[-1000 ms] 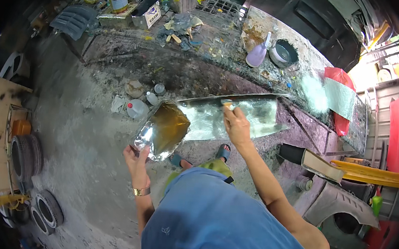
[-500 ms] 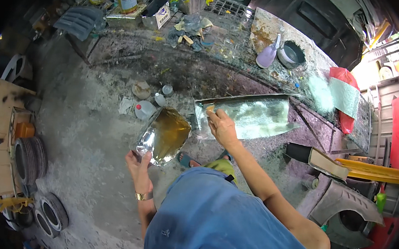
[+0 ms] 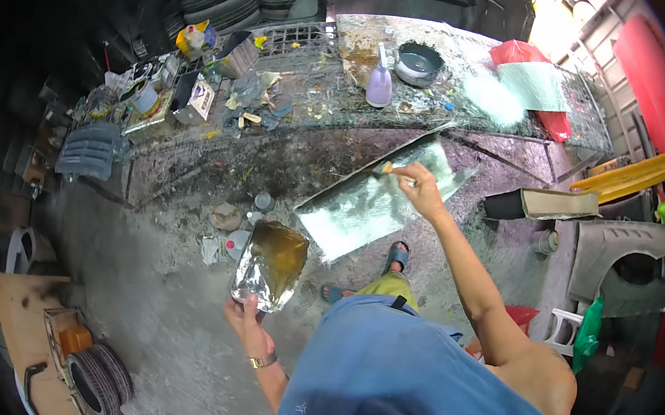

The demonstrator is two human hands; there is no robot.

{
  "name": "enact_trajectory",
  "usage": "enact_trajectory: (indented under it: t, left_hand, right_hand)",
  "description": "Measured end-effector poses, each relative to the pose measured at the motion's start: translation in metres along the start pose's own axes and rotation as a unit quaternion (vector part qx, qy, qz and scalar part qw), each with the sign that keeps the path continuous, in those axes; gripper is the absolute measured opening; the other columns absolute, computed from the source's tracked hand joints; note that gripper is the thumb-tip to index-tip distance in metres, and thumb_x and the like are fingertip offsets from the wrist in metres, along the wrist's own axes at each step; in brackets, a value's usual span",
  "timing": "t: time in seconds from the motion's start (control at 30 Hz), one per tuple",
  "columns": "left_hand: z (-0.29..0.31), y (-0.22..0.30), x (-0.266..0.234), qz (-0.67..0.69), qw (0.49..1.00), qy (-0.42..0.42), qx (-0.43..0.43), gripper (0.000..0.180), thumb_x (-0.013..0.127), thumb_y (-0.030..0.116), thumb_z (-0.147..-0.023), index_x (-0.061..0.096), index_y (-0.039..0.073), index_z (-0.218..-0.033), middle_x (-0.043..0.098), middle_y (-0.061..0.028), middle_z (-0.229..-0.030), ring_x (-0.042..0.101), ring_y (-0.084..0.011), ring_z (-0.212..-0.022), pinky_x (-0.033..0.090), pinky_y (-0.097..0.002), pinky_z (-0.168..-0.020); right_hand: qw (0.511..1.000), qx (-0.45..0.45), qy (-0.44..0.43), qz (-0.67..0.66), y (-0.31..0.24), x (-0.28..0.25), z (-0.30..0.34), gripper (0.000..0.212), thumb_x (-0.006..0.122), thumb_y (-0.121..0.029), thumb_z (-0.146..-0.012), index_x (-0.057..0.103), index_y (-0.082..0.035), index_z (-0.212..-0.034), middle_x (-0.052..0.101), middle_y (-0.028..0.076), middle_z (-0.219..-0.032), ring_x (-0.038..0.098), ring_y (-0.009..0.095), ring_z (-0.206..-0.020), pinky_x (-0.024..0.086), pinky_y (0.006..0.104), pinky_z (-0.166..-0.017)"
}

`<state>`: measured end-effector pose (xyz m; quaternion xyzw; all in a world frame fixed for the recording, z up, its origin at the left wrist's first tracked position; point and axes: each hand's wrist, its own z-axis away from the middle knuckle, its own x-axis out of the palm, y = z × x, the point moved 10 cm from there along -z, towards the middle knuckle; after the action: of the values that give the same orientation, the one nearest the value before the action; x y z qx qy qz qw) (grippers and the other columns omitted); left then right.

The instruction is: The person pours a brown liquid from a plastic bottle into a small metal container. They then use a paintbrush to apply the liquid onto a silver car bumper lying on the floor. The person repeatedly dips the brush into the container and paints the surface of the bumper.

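Brush [image 3: 387,167] sits gripped in my right hand [image 3: 422,190] over the shiny sheet [image 3: 364,206]; my left hand [image 3: 244,318] holds a foil tray [image 3: 270,267] of brown liquid.

Bare concrete floor [image 3: 156,326] lies open at seven o'clock from the foil tray [image 3: 270,265]. At eleven o'clock small bottles and scraps [image 3: 235,231] crowd it — at two o'clock leans the glassy panel [image 3: 377,199]. Beyond, at twelve, the cluttered workbench [image 3: 319,88] blocks passage.
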<state>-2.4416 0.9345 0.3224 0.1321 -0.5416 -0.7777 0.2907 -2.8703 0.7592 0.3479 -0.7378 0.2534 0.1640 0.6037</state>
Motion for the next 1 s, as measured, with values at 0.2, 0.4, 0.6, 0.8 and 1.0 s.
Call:
enact_trajectory:
  t: [0.2, 0.4, 0.6, 0.8, 1.0]
  left_hand:
    - [-0.001, -0.002, -0.003, 0.009, 1.0, -0.007, -0.011, 0.057, 0.066, 0.022, -0.076, 0.035, 0.002, -0.12, 0.048, -0.0104, -0.116, 0.048, -0.0184, -0.102, 0.044, -0.0347, -0.077]
    - [0.001, -0.001, -0.009, 0.01, 1.0, -0.011, -0.016, 0.056, 0.065, 0.018, -0.076, 0.035, 0.002, -0.12, 0.049, -0.0104, -0.118, 0.048, -0.0179, -0.104, 0.044, -0.0343, -0.077]
    - [0.009, 0.0, -0.03, 0.017, 0.999, 0.027, 0.001, 0.054, 0.066, 0.02, -0.077, 0.036, 0.002, -0.119, 0.05, -0.0099, -0.114, 0.05, -0.0178, -0.1, 0.045, -0.0339, -0.075]
    - [0.015, -0.003, -0.043, 0.007, 0.999, 0.044, -0.007, 0.054, 0.066, 0.021, -0.077, 0.037, 0.003, -0.118, 0.049, -0.0101, -0.116, 0.05, -0.0179, -0.101, 0.045, -0.0345, -0.075]
    - [0.014, -0.008, -0.036, 0.012, 0.999, 0.053, 0.001, 0.059, 0.068, 0.027, -0.075, 0.037, 0.004, -0.119, 0.049, -0.0089, -0.112, 0.051, -0.018, -0.098, 0.045, -0.0335, -0.074]
  right_hand:
    - [0.974, -0.009, 0.133, 0.183, -0.013, -0.046, 0.008, 0.016, 0.059, -0.009, -0.077, 0.061, -0.006, -0.093, 0.051, 0.01, -0.077, 0.055, 0.026, -0.071, 0.045, 0.0361, -0.062]
    - [0.973, -0.079, 0.052, 0.211, -0.05, 0.038, 0.025, 0.018, 0.06, -0.011, -0.076, 0.058, -0.009, -0.094, 0.048, 0.01, -0.075, 0.054, 0.027, -0.071, 0.047, 0.0372, -0.06]
    - [0.974, -0.121, -0.001, 0.192, -0.076, 0.091, 0.035, 0.013, 0.061, -0.012, -0.076, 0.056, -0.007, -0.087, 0.049, 0.009, -0.074, 0.055, 0.026, -0.072, 0.047, 0.0366, -0.061]
    - [0.974, -0.159, -0.057, 0.147, -0.092, 0.125, 0.041, 0.013, 0.06, -0.014, -0.078, 0.057, -0.008, -0.089, 0.05, 0.009, -0.078, 0.055, 0.027, -0.073, 0.047, 0.0366, -0.063]
    - [0.986, -0.074, -0.149, 0.021, -0.072, 0.125, 0.039, 0.021, 0.058, -0.016, -0.083, 0.062, -0.013, -0.103, 0.053, 0.01, -0.081, 0.056, 0.027, -0.074, 0.047, 0.0352, -0.066]
